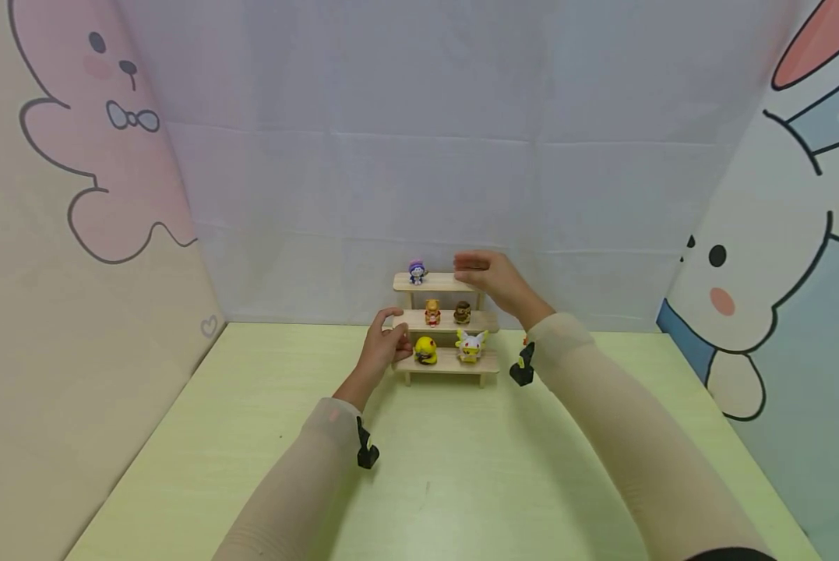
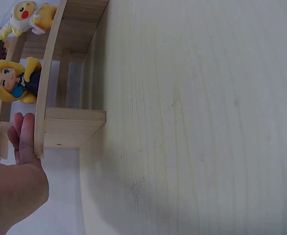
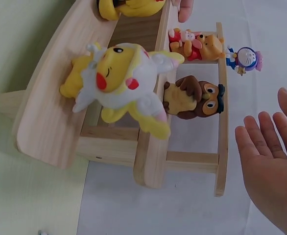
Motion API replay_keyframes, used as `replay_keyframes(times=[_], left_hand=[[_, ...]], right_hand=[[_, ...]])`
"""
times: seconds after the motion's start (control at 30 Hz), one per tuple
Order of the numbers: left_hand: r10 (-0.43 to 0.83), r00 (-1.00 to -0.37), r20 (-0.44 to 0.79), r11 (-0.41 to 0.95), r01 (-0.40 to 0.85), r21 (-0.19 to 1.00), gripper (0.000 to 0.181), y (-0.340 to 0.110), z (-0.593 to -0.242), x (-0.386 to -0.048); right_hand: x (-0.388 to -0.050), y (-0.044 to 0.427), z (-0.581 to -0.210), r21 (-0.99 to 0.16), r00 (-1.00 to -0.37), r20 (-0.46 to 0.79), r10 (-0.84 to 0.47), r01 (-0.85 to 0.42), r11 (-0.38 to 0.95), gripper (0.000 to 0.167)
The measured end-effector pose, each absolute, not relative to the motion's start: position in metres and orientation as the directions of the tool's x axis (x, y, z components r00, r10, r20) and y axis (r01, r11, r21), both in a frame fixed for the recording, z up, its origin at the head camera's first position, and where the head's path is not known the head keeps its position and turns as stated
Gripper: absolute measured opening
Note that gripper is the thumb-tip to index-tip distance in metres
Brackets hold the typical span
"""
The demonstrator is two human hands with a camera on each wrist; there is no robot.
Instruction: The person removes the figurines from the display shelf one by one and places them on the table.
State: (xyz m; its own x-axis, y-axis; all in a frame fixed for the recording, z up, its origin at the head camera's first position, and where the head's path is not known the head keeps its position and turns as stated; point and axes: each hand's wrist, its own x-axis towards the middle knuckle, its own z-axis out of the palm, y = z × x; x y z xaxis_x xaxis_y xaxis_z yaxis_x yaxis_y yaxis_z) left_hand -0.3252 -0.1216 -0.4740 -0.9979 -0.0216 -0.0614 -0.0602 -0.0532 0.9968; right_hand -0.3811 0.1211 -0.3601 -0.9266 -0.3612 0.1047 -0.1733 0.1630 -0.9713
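Note:
A three-tier wooden display shelf (image 1: 447, 320) stands at the back of the table. My left hand (image 1: 382, 343) holds its left end around the middle tier, some fingers near the bottom tier. My right hand (image 1: 492, 279) hovers empty by the top tier's right end, fingers straight. A purple-hatted figurine (image 1: 417, 272) stands on the top tier's left. Below are a Winnie-the-Pooh figurine (image 3: 202, 46) and a brown owl figurine (image 3: 195, 98). The bottom tier carries a yellow-haired girl figurine (image 2: 13, 81) and a yellow Pikachu figurine in a white costume (image 3: 126, 81).
The pale green table (image 1: 419, 475) extends in front of the shelf, a white cloth wall (image 1: 363, 187) behind it. Printed cartoon panels flank both sides. A small orange-red thing (image 1: 525, 340) shows partly behind my right wrist.

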Motion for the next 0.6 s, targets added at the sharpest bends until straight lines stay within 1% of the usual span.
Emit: replay_keyframes(times=[0.33, 0.6], left_hand=[[-0.020, -0.998, -0.057, -0.062, -0.056, 0.997, 0.035, -0.122, -0.475, -0.326], [-0.023, -0.998, -0.054, -0.053, -0.053, 0.997, 0.034, -0.122, -0.473, -0.325]], right_hand=[[-0.383, 0.096, -0.358, -0.976, -0.934, 0.082, -0.349, -0.146, 0.160, 0.050], [-0.384, 0.077, -0.356, -0.989, -0.933, 0.056, -0.355, -0.101, 0.110, 0.050]])
